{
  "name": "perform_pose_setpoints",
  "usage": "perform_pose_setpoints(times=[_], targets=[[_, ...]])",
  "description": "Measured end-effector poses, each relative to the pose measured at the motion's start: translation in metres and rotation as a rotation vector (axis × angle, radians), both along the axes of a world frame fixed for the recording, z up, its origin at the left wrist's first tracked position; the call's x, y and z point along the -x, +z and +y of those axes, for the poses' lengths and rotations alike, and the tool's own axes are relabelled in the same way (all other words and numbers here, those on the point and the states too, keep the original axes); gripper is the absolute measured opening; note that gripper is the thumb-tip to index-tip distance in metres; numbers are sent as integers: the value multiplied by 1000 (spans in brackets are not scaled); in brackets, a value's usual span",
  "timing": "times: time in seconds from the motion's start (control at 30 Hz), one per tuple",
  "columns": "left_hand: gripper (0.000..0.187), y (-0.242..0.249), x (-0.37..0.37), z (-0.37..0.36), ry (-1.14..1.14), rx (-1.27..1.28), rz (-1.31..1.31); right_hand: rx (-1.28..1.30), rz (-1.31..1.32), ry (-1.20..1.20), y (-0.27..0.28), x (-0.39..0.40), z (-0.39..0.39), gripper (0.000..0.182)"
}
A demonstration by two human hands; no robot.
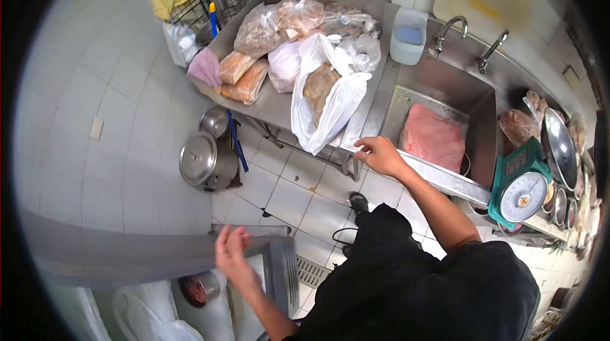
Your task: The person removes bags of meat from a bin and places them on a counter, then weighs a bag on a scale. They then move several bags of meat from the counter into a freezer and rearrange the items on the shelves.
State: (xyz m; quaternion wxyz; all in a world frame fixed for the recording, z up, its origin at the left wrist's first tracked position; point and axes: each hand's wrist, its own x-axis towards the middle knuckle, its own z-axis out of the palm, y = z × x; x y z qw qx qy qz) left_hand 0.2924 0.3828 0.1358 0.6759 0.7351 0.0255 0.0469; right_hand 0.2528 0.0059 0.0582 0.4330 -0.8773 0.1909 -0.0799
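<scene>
My left hand [233, 253] is raised over the edge of an open chest freezer [274, 277]. Its fingers are loosely bent and apart, slightly blurred, with nothing in them. Inside the freezer, a metal bowl [208, 287] with red meat sits beside white plastic bags [152, 309]. My right hand [379, 153] hovers by the front corner of the steel sink [438, 172], fingers apart and holding nothing. Close to it, an opened white plastic bag [309, 126] with a brown lump [321, 90] inside hangs over the counter's edge. A large pink slab of meat [433, 137] lies in the sink.
Several bagged foods [260, 29] crowd the steel counter [279, 101]. Lidded pots [199, 158] stand on the tiled floor by the wall. A green dial scale [522, 191] is right of the sink, below two taps [452, 29]. A floor drain [312, 272] lies near my feet.
</scene>
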Motion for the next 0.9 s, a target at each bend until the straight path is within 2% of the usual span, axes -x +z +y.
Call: perform_pose_setpoints(times=[0.1, 0.17, 0.37, 0.5, 0.6, 0.7, 0.73, 0.8, 0.83, 0.87, 0.9], targets=[[38, -24, -33, -66, -210, 36, 128, -63, -19, -103, -8, -2, -30, 35], [40, -43, -57, -108, -336, 176, 260, -89, -41, -165, -2, -15, -49, 38], [48, -67, -124, -207, -485, 188, 414, -224, -176, -103, 26, -89, -68, 44], [54, -103, -167, -252, -530, 138, 484, -91, -189, 23, 14, -156, -68, 53], [60, -141, -199, -278, -555, 76, 524, -16, -102, 23, 16, -194, -63, 53], [65, -163, -223, -299, -581, -49, 556, 131, -201, -7, -24, -231, -76, 49], [69, -168, -228, -304, -546, -55, 574, 318, -231, -90, -33, -239, -78, 46], [71, -180, -242, -304, -525, -25, 622, 471, -192, 101, -44, -252, -82, 45], [72, -189, -247, -307, -552, -14, 650, 475, -135, 95, -54, -257, -85, 43], [57, -221, -263, -304, -620, -55, 651, 448, -75, 51, -72, -263, -79, 42], [39, -217, -273, -304, -855, 80, 637, 439, -13, -36, -91, -267, -76, 41]])
